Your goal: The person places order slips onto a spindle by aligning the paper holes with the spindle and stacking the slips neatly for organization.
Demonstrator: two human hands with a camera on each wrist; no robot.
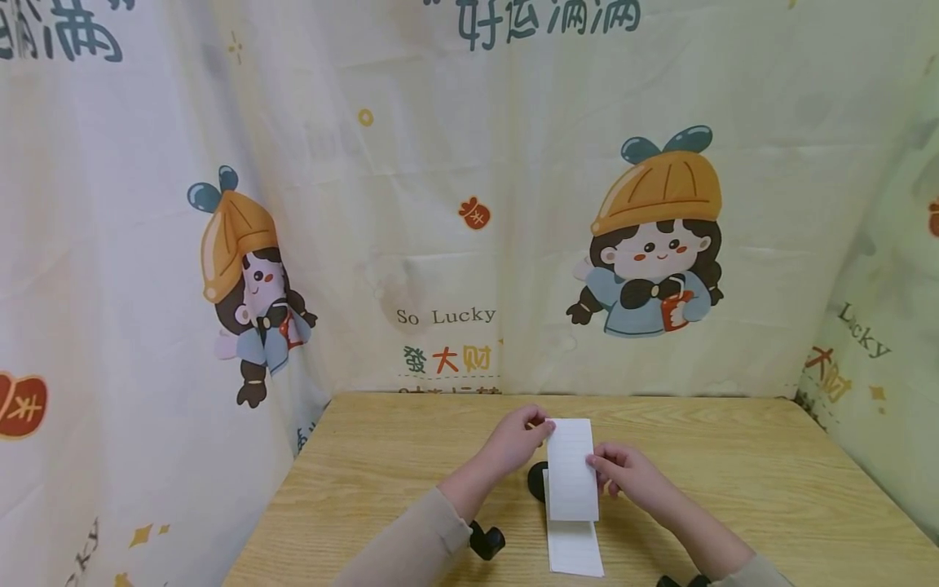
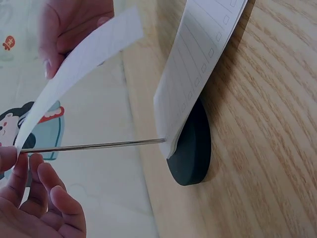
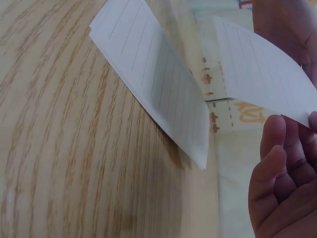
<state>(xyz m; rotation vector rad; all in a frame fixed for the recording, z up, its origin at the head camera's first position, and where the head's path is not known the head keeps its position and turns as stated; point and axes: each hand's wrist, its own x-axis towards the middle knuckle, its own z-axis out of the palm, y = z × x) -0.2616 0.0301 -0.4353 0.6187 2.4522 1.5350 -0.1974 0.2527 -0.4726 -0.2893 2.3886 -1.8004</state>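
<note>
A receipt spike stands on the table, its black round base [image 2: 198, 148] partly covered by a stack of ruled white slips [image 3: 153, 74]. Its thin metal spike [image 2: 94, 146] rises through the stack's end. Above, a single ruled slip [image 1: 572, 469] is held by both hands, near the spike's tip; whether the tip pierces it I cannot tell. My left hand [image 1: 517, 440] pinches the slip's far left corner. My right hand [image 1: 627, 473] pinches its right edge, thumb on top. In the head view the held slip hides the spike and part of the stack.
The wooden table [image 1: 411, 440] reaches back to a printed curtain [image 1: 543, 269], which also hangs at both sides. A black device [image 1: 487, 540] sits by the left wrist, and another [image 1: 682, 580] by the right.
</note>
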